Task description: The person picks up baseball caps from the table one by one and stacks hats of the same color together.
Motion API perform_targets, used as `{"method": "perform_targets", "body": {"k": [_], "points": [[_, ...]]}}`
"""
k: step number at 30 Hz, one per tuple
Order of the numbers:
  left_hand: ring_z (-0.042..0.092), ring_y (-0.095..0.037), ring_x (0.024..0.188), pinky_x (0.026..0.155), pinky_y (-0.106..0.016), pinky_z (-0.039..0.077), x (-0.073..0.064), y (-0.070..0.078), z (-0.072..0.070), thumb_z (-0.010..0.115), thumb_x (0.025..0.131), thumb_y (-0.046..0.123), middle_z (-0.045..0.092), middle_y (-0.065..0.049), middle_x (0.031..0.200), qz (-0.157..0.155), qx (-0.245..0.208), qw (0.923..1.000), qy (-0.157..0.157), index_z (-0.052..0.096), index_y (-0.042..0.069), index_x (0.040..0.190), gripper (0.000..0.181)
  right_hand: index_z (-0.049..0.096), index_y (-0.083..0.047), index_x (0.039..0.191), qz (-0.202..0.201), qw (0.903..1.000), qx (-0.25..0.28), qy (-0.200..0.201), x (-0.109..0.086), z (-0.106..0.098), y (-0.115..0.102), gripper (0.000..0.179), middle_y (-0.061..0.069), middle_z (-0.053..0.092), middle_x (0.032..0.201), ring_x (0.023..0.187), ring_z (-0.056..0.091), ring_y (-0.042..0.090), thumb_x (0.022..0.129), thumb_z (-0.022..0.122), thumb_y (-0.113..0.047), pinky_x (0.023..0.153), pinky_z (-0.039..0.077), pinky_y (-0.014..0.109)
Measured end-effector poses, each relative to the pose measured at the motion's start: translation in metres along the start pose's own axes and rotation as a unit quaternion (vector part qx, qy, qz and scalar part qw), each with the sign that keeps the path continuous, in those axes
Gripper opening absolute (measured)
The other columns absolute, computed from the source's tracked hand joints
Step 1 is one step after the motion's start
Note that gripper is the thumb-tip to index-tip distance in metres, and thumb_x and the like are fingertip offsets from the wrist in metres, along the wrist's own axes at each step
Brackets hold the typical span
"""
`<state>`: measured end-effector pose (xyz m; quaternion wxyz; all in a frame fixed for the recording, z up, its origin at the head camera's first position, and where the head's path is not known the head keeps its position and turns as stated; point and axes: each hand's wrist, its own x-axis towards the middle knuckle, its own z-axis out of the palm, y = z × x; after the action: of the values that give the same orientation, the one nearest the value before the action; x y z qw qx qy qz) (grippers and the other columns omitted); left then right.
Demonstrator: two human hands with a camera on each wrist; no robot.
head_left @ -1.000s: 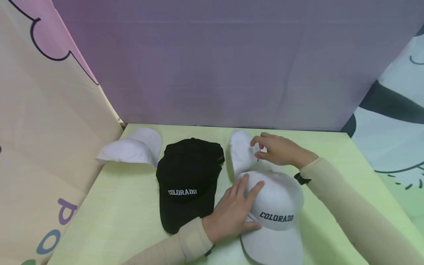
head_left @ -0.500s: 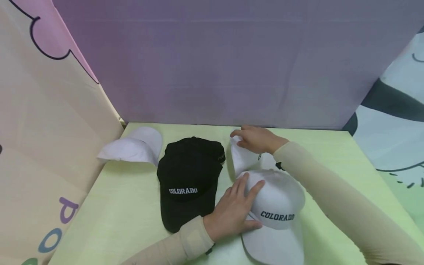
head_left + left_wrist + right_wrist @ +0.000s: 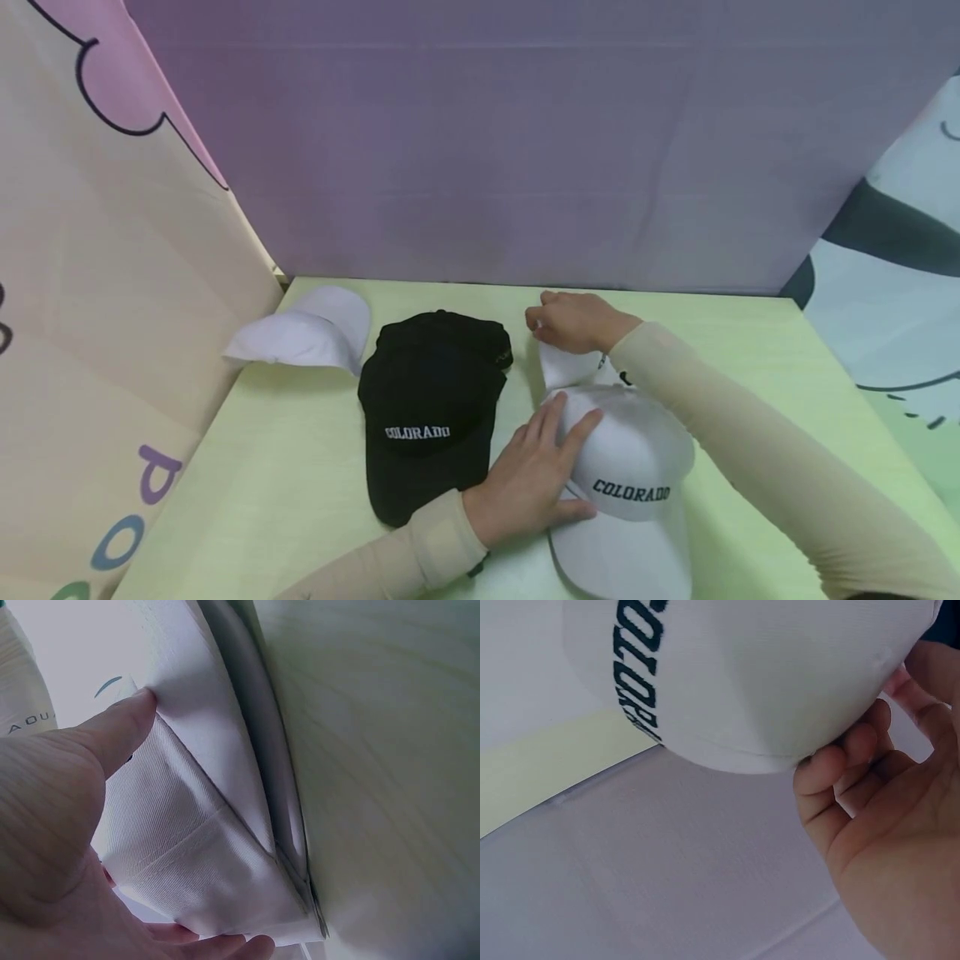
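A white cap (image 3: 630, 467) with dark COLORADO lettering lies brim toward me at the front right. My left hand (image 3: 528, 479) rests on its left side with the fingers spread. In the left wrist view the thumb lies near the seam of crown and brim (image 3: 199, 675), and a dark gap shows beneath that brim. Behind this cap is another white cap (image 3: 568, 367), mostly covered by my right hand (image 3: 577, 322). The right wrist view shows lettering on that far cap (image 3: 757, 682), with my curled right fingers (image 3: 821, 771) gripping its edge.
A black COLORADO cap (image 3: 427, 408) lies left of my left hand, brim toward me. At the back left sits another white cap (image 3: 300, 333) near the side wall (image 3: 112, 250). A purple backdrop (image 3: 465, 150) rises behind the pale green table (image 3: 285, 467).
My right hand has moved left over the far white cap and curled its fingers on it. That cap has shifted slightly right. The left hand stays on the front cap.
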<state>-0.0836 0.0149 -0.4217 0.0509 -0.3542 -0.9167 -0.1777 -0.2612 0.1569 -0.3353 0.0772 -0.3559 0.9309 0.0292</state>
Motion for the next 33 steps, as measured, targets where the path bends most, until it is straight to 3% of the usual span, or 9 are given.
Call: {"method": "perform_targets", "body": {"k": [9, 14, 18, 23, 29, 33], "points": [[0.044, -0.042, 0.144, 0.101, -0.049, 0.053, 0.0, 0.002, -0.001, 0.08, 0.079, 0.063, 0.025, -0.027, 0.162, 0.001, 0.001, 1.0, -0.006, 0.013, 0.022, 0.163, 0.115, 0.071, -0.017, 0.123, 0.022, 0.9992, -0.02, -0.026, -0.004, 0.004, 0.004, 0.028, 0.009, 0.066, 0.111, 0.103, 0.066, 0.028, 0.102, 0.058, -0.03, 0.087, 0.055, 0.05], [0.041, -0.042, 0.145, 0.103, -0.048, 0.052, 0.0, 0.002, 0.0, 0.079, 0.08, 0.063, 0.024, -0.026, 0.162, -0.001, -0.003, 0.9999, -0.013, 0.012, 0.023, 0.164, 0.115, 0.069, -0.016, 0.097, 0.022, 0.9995, -0.023, -0.002, -0.005, 0.009, 0.01, 0.018, 0.005, 0.063, 0.089, 0.08, 0.062, 0.021, 0.102, 0.057, -0.028, 0.075, 0.053, 0.044], [0.041, -0.043, 0.145, 0.104, -0.048, 0.051, 0.001, 0.003, 0.0, 0.079, 0.08, 0.063, 0.024, -0.026, 0.162, -0.004, -0.004, 0.9999, -0.015, 0.013, 0.023, 0.164, 0.114, 0.062, -0.016, 0.083, 0.03, 0.9987, -0.03, 0.028, -0.008, 0.009, 0.014, 0.023, 0.002, 0.058, 0.075, 0.067, 0.054, 0.017, 0.101, 0.06, -0.028, 0.064, 0.048, 0.038], [0.041, -0.043, 0.145, 0.105, -0.049, 0.051, 0.001, 0.004, 0.002, 0.079, 0.079, 0.063, 0.023, -0.025, 0.163, -0.01, -0.004, 0.9998, -0.017, 0.013, 0.024, 0.163, 0.114, 0.061, -0.013, 0.078, 0.055, 0.9955, -0.051, 0.058, -0.012, 0.007, 0.02, 0.031, 0.002, 0.056, 0.066, 0.06, 0.053, 0.018, 0.103, 0.057, -0.032, 0.056, 0.047, 0.038], [0.041, -0.044, 0.145, 0.103, -0.049, 0.052, 0.002, 0.004, 0.002, 0.08, 0.079, 0.063, 0.024, -0.026, 0.162, -0.008, 0.002, 0.9999, -0.012, 0.014, 0.023, 0.163, 0.114, 0.066, -0.011, 0.083, 0.113, 0.9916, -0.048, 0.041, -0.018, -0.002, 0.032, 0.039, 0.004, 0.063, 0.071, 0.064, 0.06, 0.021, 0.106, 0.051, -0.038, 0.059, 0.054, 0.045], [0.041, -0.044, 0.145, 0.102, -0.049, 0.052, 0.002, 0.004, 0.002, 0.08, 0.079, 0.063, 0.024, -0.026, 0.162, -0.01, 0.004, 0.9999, -0.012, 0.015, 0.023, 0.163, 0.114, 0.065, -0.011, 0.074, 0.11, 0.9929, -0.025, 0.039, -0.027, -0.007, 0.044, 0.038, 0.003, 0.062, 0.066, 0.061, 0.056, 0.019, 0.103, 0.056, -0.033, 0.06, 0.05, 0.041]]}}
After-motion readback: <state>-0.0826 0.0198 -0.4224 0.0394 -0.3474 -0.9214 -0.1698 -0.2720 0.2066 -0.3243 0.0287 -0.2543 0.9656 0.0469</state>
